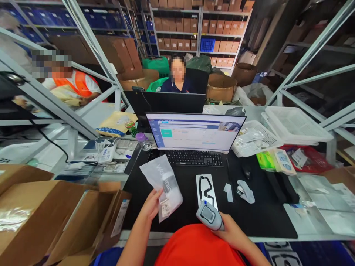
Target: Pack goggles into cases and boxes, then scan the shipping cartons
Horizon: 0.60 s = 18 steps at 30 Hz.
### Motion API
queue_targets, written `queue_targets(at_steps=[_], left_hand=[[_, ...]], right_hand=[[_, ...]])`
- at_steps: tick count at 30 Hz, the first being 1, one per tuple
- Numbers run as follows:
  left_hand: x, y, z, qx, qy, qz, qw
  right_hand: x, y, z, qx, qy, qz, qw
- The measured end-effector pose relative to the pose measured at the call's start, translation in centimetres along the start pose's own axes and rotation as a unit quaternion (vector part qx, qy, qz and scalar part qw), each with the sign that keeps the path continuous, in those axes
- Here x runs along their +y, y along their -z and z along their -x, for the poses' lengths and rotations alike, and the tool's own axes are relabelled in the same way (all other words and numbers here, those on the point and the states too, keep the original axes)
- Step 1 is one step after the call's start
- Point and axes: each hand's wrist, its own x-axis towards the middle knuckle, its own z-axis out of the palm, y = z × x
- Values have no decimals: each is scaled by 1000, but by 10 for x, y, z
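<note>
My left hand [152, 204] grips the lower edge of a frosted plastic package [163, 184] with a small label, held over the black desk mat [257, 218]. My right hand [229, 229] is closed round a grey handheld barcode scanner [209, 214], its head pointing up and left towards the package. Just beyond the scanner a white card with a black outline [206, 190] lies flat on the mat. A black keyboard [194, 158] and a lit monitor [195, 131] stand straight ahead.
Open cardboard boxes [41, 214] stand at my left. White baskets [294, 125] and small packets lie at the right, a mouse [246, 171] on the mat, a bottle [143, 141] left of the keyboard. One person sits behind the monitors; another in an orange vest is at far left.
</note>
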Motion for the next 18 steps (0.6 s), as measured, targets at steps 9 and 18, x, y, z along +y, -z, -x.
queue_targets(at_steps=[9, 18], left_hand=[[-14, -67, 18, 73, -104, 43, 991], [-28, -98, 24, 96, -147, -36, 984]], right_hand=[[-10, 2, 0, -53, 32, -4, 998], [-15, 7, -8, -67, 46, -32, 996]])
